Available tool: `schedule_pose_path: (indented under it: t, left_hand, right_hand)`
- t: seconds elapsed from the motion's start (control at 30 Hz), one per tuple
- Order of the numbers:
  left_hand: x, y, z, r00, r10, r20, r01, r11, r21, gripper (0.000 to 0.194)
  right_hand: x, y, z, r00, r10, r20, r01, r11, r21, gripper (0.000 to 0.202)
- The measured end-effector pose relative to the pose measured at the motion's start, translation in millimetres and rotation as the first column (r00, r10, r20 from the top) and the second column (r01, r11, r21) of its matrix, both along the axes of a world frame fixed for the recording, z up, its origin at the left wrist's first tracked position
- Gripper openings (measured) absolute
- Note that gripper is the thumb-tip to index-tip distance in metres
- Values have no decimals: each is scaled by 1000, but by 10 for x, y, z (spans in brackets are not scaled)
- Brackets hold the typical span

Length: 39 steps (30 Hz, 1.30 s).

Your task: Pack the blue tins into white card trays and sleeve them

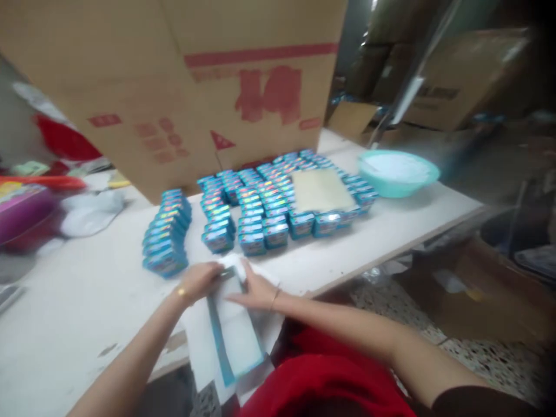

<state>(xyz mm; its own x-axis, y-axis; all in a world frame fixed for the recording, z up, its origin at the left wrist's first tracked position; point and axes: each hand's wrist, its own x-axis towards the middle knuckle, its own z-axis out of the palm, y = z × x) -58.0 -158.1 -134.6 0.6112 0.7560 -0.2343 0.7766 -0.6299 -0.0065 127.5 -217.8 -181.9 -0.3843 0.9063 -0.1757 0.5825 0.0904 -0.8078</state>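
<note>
A long white carton (238,330) with blue edges lies lengthwise at the near edge of the table, its near end sticking out over the edge towards my body. My left hand (200,282) wears a gold-coloured bracelet and grips the carton's far end from the left. On the right side of that same end, my right hand (257,288) holds on with thumb and fingers apart around it. White flaps or paper show around the hands, blurred by motion. Just beyond stand rows of small blue boxes (252,243), with a separate row of blue boxes (165,255) to the left.
A cream-coloured flat sheet (324,191) rests on the blue boxes. A turquoise basin (397,188) with white contents stands at the table's (386,237) right. A large cardboard carton (152,87) rises behind the boxes. Purple and red items (26,214) and white plastic (93,211) are at left.
</note>
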Motion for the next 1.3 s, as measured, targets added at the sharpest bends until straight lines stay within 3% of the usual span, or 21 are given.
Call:
schedule_pose_path:
  t: [0.07, 0.13, 0.23, 0.3, 0.37, 0.47, 0.53, 0.63, 0.73, 0.9, 1.07, 1.3]
  left_hand:
    - [-84, 40, 261, 993, 57, 108, -59, 998, 18, 25]
    - [-22, 51, 506, 985, 84, 151, -84, 996, -4, 30]
    - [368, 51, 701, 951, 79, 300, -56, 995, -82, 33]
    - [742, 102, 668, 895, 60, 442, -44, 998, -47, 41]
    - [1112, 218, 524, 884, -2, 467, -37, 996, 75, 51]
    - [1528, 478, 218, 969, -109, 224, 57, 972, 227, 77]
    - [1688, 660, 34, 994, -87, 63, 68, 963, 261, 98]
    - [1811, 891, -122, 998, -23, -58, 38, 963, 268, 113]
    - [1894, 1029, -148, 991, -53, -123, 81, 968, 237, 114]
    - [1980, 959, -139, 983, -82, -166, 117, 971, 210, 103]
    - [1981, 809, -109, 987, -113, -113, 140, 952, 273, 101]
    - [2174, 962, 32, 982, -23, -188, 67, 970, 232, 115]
  right_hand:
    - [70, -111, 126, 982, -11, -190, 6, 1000, -30, 97]
    - [230, -216, 252, 940, -30, -339, 25, 1000, -19, 81]
    - [700, -365, 327, 856, -80, -512, 82, 996, -18, 66]
    - [1133, -475, 247, 808, -185, -559, 182, 981, -61, 63]
    - [1578, -589, 74, 748, -365, -554, 350, 926, -139, 64]
    - [2093, -707, -259, 623, -576, -529, 561, 801, -211, 63]
    - [2266, -717, -457, 592, -631, -502, 635, 749, -192, 61]
    - [2302, -635, -648, 622, -665, -413, 699, 709, -90, 60]
    - [2220, -517, -698, 701, -667, -252, 699, 713, 55, 55]
    - [2139, -441, -639, 762, -644, 64, 608, 746, 272, 51]
    - [2164, -543, -655, 792, -609, 33, 553, 740, 383, 51]
    - [1990, -631, -799, 740, -666, 93, 546, 675, 496, 64]
